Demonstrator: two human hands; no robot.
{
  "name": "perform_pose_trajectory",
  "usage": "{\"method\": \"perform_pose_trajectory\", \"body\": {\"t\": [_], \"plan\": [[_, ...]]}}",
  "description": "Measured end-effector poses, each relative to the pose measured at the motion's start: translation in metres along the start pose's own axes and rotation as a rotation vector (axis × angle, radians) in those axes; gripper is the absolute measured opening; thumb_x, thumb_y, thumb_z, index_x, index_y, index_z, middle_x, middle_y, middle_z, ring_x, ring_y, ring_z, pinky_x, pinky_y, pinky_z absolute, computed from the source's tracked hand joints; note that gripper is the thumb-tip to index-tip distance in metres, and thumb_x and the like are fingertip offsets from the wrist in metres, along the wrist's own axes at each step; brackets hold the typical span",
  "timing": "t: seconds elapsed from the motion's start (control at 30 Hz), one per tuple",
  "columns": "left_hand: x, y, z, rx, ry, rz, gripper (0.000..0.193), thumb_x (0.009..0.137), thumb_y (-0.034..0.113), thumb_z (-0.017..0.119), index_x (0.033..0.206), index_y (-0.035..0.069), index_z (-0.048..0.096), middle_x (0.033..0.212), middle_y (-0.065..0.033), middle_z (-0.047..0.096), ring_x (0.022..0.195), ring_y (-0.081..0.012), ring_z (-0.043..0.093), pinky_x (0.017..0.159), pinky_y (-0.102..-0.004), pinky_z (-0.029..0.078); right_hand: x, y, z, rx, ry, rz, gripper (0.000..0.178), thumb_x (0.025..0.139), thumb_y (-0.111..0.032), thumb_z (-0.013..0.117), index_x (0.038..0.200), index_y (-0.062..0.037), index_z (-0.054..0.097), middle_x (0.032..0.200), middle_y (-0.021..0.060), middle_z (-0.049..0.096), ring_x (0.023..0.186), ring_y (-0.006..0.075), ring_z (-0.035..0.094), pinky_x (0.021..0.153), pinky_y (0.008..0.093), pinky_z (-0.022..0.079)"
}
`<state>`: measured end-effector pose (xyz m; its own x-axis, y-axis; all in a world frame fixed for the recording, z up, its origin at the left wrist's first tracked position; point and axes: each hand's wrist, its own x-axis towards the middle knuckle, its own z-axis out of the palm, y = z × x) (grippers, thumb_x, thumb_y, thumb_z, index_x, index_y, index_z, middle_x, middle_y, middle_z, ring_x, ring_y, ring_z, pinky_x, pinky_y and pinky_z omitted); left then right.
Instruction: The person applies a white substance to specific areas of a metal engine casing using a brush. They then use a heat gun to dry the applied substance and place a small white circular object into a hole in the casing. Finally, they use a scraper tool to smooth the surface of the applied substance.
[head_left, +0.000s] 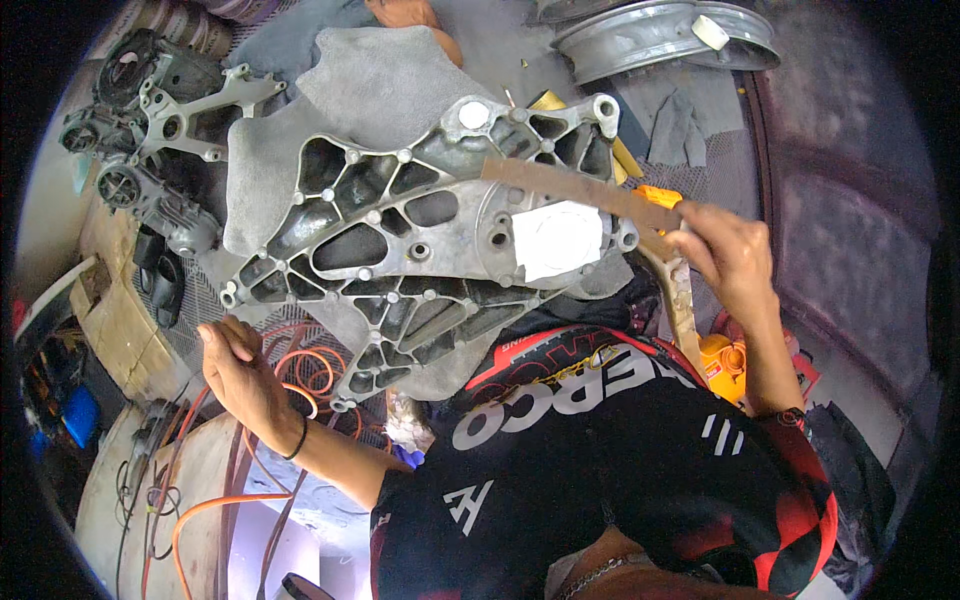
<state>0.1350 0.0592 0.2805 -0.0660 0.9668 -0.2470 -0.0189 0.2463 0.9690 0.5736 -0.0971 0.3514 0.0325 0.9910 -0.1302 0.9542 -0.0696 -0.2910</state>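
A large grey cast-metal engine cover (pixel 380 268) with ribs and openings lies on a grey padded support (pixel 370 80) in front of me. White patches sit on it, the larger one (pixel 557 243) at the right. My right hand (pixel 730 258) is closed around one end of a long, flat brown strip (pixel 560 184) that looks like a file. It reaches across the cover's upper right part; whether it touches the metal is unclear. Just below the cover's left tip, my left hand (pixel 245 375) has its fingers curled in. What they hold, if anything, is hidden.
More metal engine parts (pixel 165 205) stand at the far left. A silver wheel rim (pixel 640 45) lies at the far right, near a grey cloth (pixel 678 130). Orange hoses (pixel 310 375) coil at the lower left. A yellow-orange container (pixel 722 365) stands below my right hand.
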Motion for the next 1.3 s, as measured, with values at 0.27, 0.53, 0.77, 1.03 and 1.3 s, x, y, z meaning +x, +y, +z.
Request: {"method": "perform_pose_trajectory", "body": {"t": [0.27, 0.53, 0.77, 1.03, 1.3], "plan": [[0.004, 0.003, 0.005, -0.010, -0.021, 0.027, 0.047, 0.103, 0.029, 0.043, 0.061, 0.010, 0.033, 0.060, 0.0008, 0.028, 0.058, -0.0091, 0.023, 0.056, -0.0269, 0.021, 0.010, -0.010, -0.012, -0.056, -0.063, -0.016, 0.032, 0.078, -0.025, 0.072, 0.089, 0.0026, 0.063, 0.075, 0.0144, 0.063, 0.066, 0.0323, 0.064, 0.057, 0.0366, 0.049], [0.001, 0.008, 0.002, 0.004, -0.008, 0.029, 0.048, 0.103, 0.030, 0.042, 0.060, 0.010, 0.033, 0.060, 0.0011, 0.027, 0.058, -0.0090, 0.023, 0.056, -0.0271, 0.020, -0.003, -0.004, -0.018, 0.047, -0.113, -0.019, 0.028, 0.081, -0.020, 0.071, 0.096, 0.0023, 0.064, 0.081, 0.0172, 0.065, 0.071, 0.0318, 0.066, 0.062, 0.0370, 0.051], [-0.001, 0.012, 0.008, 0.026, 0.045, 0.026, 0.048, 0.103, 0.030, 0.042, 0.060, 0.011, 0.033, 0.060, 0.0010, 0.027, 0.058, -0.0091, 0.023, 0.056, -0.0271, 0.020, -0.033, 0.010, -0.006, 0.135, -0.047, 0.116, 0.029, 0.080, -0.021, 0.072, 0.094, 0.0036, 0.065, 0.079, 0.0184, 0.065, 0.069, 0.0325, 0.066, 0.062, 0.0381, 0.051], [0.002, 0.011, 0.008, 0.003, -0.014, 0.032, 0.049, 0.103, 0.032, 0.042, 0.060, 0.010, 0.033, 0.060, 0.0010, 0.027, 0.058, -0.0094, 0.022, 0.056, -0.0275, 0.020, -0.022, 0.001, 0.011, 0.145, 0.009, 0.200, 0.033, 0.080, -0.026, 0.073, 0.095, 0.0030, 0.066, 0.084, 0.0195, 0.067, 0.074, 0.0332, 0.068, 0.064, 0.0379, 0.053], [-0.003, 0.005, 0.006, 0.025, -0.005, 0.000, 0.050, 0.103, 0.031, 0.041, 0.060, 0.010, 0.033, 0.060, 0.0006, 0.027, 0.059, -0.0101, 0.023, 0.056, -0.0275, 0.021, 0.015, 0.011, -0.010, -0.025, -0.053, -0.085, 0.031, 0.077, -0.027, 0.074, 0.093, -0.0011, 0.066, 0.077, 0.0141, 0.064, 0.067, 0.0294, 0.065, 0.058, 0.0370, 0.050]]}}
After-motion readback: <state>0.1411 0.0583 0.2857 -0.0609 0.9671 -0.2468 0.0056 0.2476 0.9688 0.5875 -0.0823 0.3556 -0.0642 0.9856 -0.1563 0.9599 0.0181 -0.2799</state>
